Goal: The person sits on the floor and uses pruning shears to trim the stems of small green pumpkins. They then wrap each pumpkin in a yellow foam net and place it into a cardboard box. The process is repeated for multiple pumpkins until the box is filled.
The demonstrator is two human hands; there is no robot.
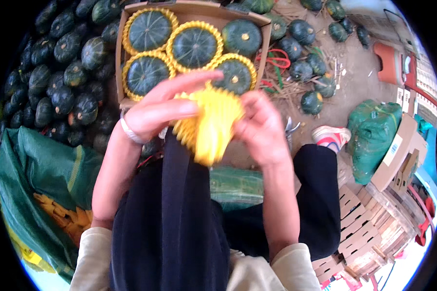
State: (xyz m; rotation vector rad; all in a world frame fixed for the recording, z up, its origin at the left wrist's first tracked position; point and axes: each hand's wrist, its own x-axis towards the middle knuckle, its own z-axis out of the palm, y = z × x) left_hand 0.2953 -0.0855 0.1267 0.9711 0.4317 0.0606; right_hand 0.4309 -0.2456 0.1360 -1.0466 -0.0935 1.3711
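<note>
A yellow foam net sleeve (211, 126) is stretched between my two hands above my lap, slightly blurred. My left hand (155, 114) grips its left side, with the thumb across it and the index finger reaching over the top. At its right edge, my right hand (264, 128) pinches the foam with bent fingers. Just beyond stands an open cardboard box (266, 43) of dark green squashes. Several wear yellow foam nets, such as the netted squash (194, 46) in the middle. The squash (243, 38) in the far right corner shows no net.
A large heap of squashes (63, 72) lies left of the box; loose squashes (303, 70) lie on the straw-strewn floor to the right. A green sack (43, 160) with orange-yellow pieces sits near left, a tied green sack (374, 126) at right. Stacked cartons (354, 223) stand near right.
</note>
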